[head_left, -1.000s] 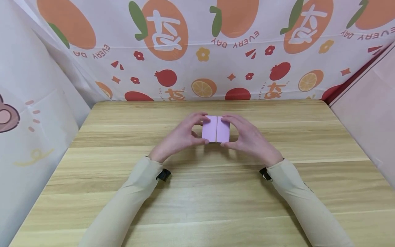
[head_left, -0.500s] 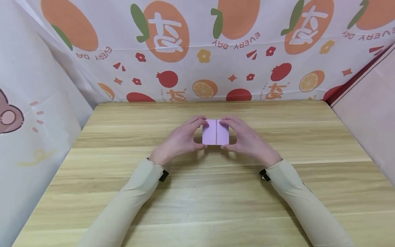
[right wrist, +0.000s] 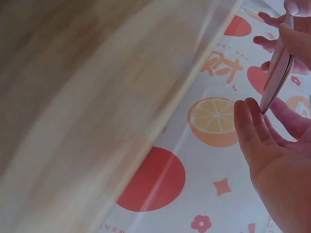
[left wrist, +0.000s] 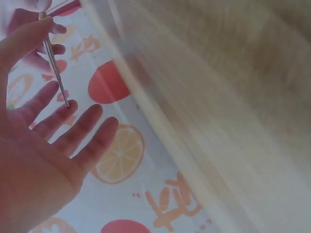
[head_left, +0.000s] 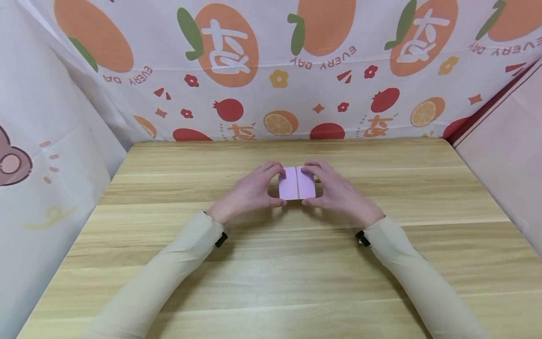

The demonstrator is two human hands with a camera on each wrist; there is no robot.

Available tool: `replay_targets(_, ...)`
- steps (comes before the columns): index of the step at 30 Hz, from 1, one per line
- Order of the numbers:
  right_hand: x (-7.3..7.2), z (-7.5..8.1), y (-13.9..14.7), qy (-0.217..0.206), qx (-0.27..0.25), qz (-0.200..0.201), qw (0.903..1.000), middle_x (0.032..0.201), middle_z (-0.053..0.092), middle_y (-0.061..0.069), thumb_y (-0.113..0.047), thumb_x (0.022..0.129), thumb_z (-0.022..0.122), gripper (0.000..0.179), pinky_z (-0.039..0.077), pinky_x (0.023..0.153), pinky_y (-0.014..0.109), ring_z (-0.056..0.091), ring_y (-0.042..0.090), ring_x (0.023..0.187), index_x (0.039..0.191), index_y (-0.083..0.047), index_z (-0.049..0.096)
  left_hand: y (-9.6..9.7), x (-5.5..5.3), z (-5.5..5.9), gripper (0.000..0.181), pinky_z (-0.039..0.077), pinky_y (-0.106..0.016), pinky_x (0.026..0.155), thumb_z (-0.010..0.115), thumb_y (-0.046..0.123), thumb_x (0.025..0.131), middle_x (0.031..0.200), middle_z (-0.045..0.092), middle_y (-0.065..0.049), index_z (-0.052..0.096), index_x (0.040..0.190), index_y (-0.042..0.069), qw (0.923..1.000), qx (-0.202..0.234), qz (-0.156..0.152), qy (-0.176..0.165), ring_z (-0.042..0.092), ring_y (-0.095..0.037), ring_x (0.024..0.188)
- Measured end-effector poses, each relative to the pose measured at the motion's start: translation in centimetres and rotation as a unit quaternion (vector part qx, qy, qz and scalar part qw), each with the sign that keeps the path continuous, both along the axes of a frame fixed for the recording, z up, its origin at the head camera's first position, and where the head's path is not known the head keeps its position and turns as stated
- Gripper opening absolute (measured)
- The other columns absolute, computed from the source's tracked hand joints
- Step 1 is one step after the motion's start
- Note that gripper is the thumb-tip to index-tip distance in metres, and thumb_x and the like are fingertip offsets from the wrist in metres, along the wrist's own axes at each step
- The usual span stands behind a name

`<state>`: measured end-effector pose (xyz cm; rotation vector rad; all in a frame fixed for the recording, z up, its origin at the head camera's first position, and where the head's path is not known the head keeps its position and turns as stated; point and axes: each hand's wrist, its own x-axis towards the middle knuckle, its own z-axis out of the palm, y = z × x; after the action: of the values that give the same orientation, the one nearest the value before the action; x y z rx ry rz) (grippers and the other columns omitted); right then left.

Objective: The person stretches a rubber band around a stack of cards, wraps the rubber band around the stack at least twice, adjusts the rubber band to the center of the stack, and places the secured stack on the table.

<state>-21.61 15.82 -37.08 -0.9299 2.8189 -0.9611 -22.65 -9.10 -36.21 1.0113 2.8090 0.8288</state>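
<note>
A thin lilac square card (head_left: 289, 186), with a narrow tan strip running down its middle, is held between both hands near the far side of the table. My left hand (head_left: 254, 190) pinches its left part, thumb at the near edge and fingers at the far edge. On the right part, my right hand (head_left: 336, 190) grips in the same way. Seen nearly edge-on in the left wrist view, the card (left wrist: 56, 68) looks slim. Layers show along the edge of the card (right wrist: 279, 68) in the right wrist view, where fingertips and thumb meet opposite edges.
The wooden table (head_left: 271, 273) spreads out under both forearms. Behind its far edge hangs a white curtain (head_left: 296, 99) printed with fruit. Pale cloth walls (head_left: 55, 155) stand at the left and right sides. Black straps (head_left: 221, 239) show at the cuffs.
Both hands and the lilac card have come slightly nearer the body. In the latest half second the card has tilted a little; both hands keep their hold.
</note>
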Motion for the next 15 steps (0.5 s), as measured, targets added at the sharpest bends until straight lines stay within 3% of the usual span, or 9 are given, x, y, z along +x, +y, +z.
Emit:
replay_targets(8,-1.0,-0.2,0.5,-0.052,-0.011,0.024,0.9983,0.147,0.038,0.005,-0.021,0.081,0.083,0.070,0.043,0.103,0.045,0.048,0.024,0.123,0.140,-0.008,0.049,-0.3,-0.9,-0.3,0.054,0.042,-0.040,0.101,0.089,0.028,0.074,0.126,0.051,0.000,0.055,0.113,0.016,0.9983,0.013,-0.002,-0.057,0.050,-0.026,0.118)
replay_targets(15,-2.0,-0.6,0.6,-0.081,0.015,0.033,0.9960,0.143,0.042,0.001,-0.025,0.079,0.085,0.070,0.042,0.104,0.043,0.048,0.021,0.123,0.138,-0.010,0.052,0.0,-1.2,-0.2,0.051,0.041,-0.040,0.101,0.088,0.028,0.074,0.129,0.051,-0.003,0.056,0.111,0.014,0.9977,-0.031,-0.010,-0.059,0.049,-0.027,0.117)
